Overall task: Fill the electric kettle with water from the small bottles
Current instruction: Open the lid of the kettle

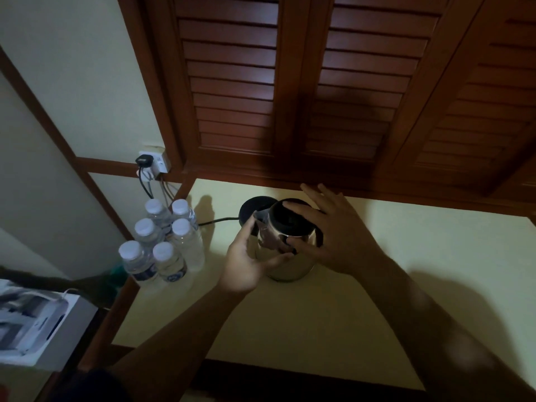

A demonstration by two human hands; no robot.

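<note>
A steel electric kettle (293, 265) with a black lid stands on the pale yellow counter (319, 329), just in front of its round black base (252, 206). My left hand (249, 262) cups the kettle's left side, thumb up by the spout and fingers curled round the body. My right hand (330, 230) lies over the lid and the right side with its fingers spread and straight. Several small water bottles (162, 242) with white caps stand clustered at the counter's left edge, all capped.
A black cord (217, 221) runs from the base toward a wall socket (152, 162) with a plug in it. Dark louvred wooden shutters (319, 82) rise behind the counter. A white box (32, 323) sits lower left, off the counter.
</note>
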